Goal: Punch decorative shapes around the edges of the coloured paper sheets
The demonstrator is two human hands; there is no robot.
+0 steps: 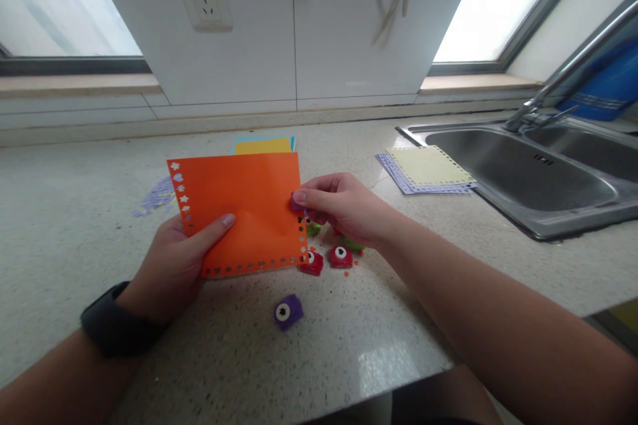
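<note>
My left hand (184, 255) grips an orange sheet (254, 192) by its lower left part, thumb on top. Small shaped holes run along the sheet's left, bottom and lower right edges. At the right edge, my right hand (339, 202) pinches a small purple punch (296, 201), mostly covered by its fingers. Below the sheet, another purple punch (288, 312) lies on the counter. Two red punches, one (312, 263) partly behind the sheet's corner and one (341, 257) beside it, sit near green punches (353, 246) and orange paper bits.
Yellow and blue sheets (264, 145) lie behind the orange one. Punched pale yellow and purple sheets (428, 166) rest beside a steel sink (518, 166) with a faucet (528, 109). Purple paper scraps (157, 196) lie at the left on the counter (64, 212).
</note>
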